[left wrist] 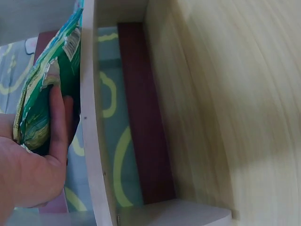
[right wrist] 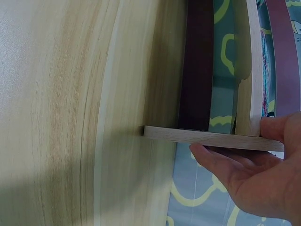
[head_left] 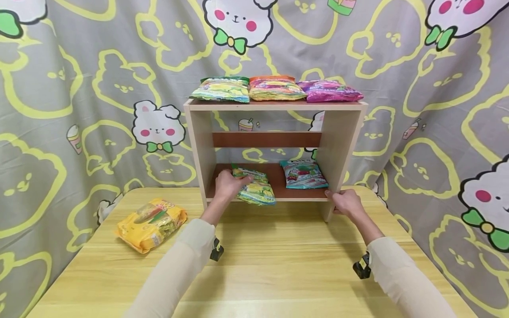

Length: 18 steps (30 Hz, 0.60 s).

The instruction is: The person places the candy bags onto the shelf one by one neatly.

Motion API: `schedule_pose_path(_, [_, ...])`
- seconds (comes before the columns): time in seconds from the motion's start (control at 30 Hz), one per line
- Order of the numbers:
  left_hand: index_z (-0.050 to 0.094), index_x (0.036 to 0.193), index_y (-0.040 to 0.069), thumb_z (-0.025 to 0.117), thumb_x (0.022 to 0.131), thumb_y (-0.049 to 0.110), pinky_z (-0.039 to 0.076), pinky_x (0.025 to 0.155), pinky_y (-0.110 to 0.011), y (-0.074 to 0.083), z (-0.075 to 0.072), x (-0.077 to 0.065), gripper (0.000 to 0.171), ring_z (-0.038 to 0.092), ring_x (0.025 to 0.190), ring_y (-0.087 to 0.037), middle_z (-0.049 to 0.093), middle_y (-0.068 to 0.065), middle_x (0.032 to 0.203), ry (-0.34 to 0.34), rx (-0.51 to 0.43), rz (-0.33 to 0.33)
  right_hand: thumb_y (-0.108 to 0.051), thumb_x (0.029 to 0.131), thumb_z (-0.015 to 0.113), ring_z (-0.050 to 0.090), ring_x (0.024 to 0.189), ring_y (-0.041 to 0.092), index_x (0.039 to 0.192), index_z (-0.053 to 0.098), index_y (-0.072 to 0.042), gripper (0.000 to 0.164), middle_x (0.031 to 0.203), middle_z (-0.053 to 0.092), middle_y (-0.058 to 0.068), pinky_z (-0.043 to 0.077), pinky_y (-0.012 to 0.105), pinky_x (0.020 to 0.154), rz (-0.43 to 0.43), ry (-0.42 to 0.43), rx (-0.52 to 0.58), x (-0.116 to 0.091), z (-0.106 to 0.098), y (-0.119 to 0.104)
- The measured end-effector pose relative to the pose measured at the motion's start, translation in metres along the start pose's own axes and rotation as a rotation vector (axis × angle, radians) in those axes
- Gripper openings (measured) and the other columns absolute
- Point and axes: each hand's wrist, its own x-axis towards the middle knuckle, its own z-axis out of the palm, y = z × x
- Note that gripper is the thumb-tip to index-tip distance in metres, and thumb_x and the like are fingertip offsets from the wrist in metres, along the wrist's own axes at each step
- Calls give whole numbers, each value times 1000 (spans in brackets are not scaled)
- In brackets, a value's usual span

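My left hand (head_left: 230,183) grips a green and yellow candy bag (head_left: 256,187) at its left side, thumb on top and fingers beneath. The bag overlaps the front edge of the lower shelf (head_left: 280,194) in the head view; in the left wrist view the green bag (left wrist: 70,70) is tilted beside the board's edge. My right hand (head_left: 347,202) holds the front edge of the shelf unit's right side panel (head_left: 343,145), with the thumb inside and fingers outside the panel (right wrist: 202,136). A teal candy bag (head_left: 304,173) lies on the lower shelf at the right.
Three candy bags lie in a row on the top board (head_left: 278,106): a green-yellow one (head_left: 222,89), an orange one (head_left: 276,88) and a purple one (head_left: 330,91). A yellow-orange bag (head_left: 153,224) lies on the wooden table (head_left: 278,274) at left. A patterned curtain (head_left: 99,88) hangs behind.
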Motion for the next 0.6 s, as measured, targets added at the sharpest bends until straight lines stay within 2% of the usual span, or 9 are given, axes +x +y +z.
schedule_pose_path(0.07, [51, 100, 0, 76, 78, 44, 42, 66, -36, 0, 2, 0, 56, 50, 80, -27, 50, -9, 83, -3, -31, -11, -42, 91, 54, 70, 82, 28, 112, 61, 11, 58, 115, 59, 31, 57, 27, 63, -5, 2, -22, 0, 0, 0])
schedule_pose_path(0.13, [46, 116, -4, 76, 78, 44, 48, 73, -39, 1, 4, 0, 68, 54, 91, -31, 53, -14, 99, -9, -61, -21, -43, 91, 54, 70, 81, 29, 109, 64, 9, 55, 114, 60, 30, 56, 26, 64, -5, 8, -46, 0, -1, 0])
schedule_pose_path(0.23, [36, 129, -3, 76, 79, 40, 50, 83, -44, 3, 6, 0, 77, 55, 103, -35, 51, -18, 115, -17, -95, -34, -43, 91, 53, 70, 76, 26, 105, 66, 7, 54, 114, 61, 30, 55, 27, 66, -5, 15, -65, 0, -1, 0])
schedule_pose_path(0.37, [40, 128, 1, 79, 78, 31, 50, 85, -44, 7, 9, 1, 70, 56, 105, -33, 56, -16, 114, -33, -151, -55, -43, 91, 54, 68, 67, 16, 104, 66, 6, 52, 116, 59, 31, 57, 29, 66, -4, 16, -48, 1, -1, 0])
schedule_pose_path(0.43, [38, 133, 3, 80, 76, 28, 48, 90, -45, 9, 11, 1, 75, 53, 112, -33, 55, -16, 120, -45, -181, -73, -43, 91, 54, 67, 65, 13, 103, 66, 7, 52, 115, 59, 30, 57, 28, 65, -2, 15, -44, 1, -1, 0])
schedule_pose_path(0.5, [29, 140, 3, 81, 76, 26, 45, 97, -45, 11, 13, 0, 86, 48, 120, -34, 51, -18, 127, -59, -209, -98, -43, 91, 54, 67, 64, 13, 102, 66, 7, 52, 113, 61, 29, 57, 29, 66, -1, 19, -48, 1, -2, 0])
schedule_pose_path(0.6, [21, 144, 2, 82, 74, 24, 44, 100, -47, 14, 16, -1, 95, 45, 123, -37, 48, -22, 131, -70, -204, -106, -42, 91, 54, 69, 69, 19, 102, 66, 7, 52, 110, 62, 28, 57, 29, 65, -8, 22, -51, 1, -2, 0])
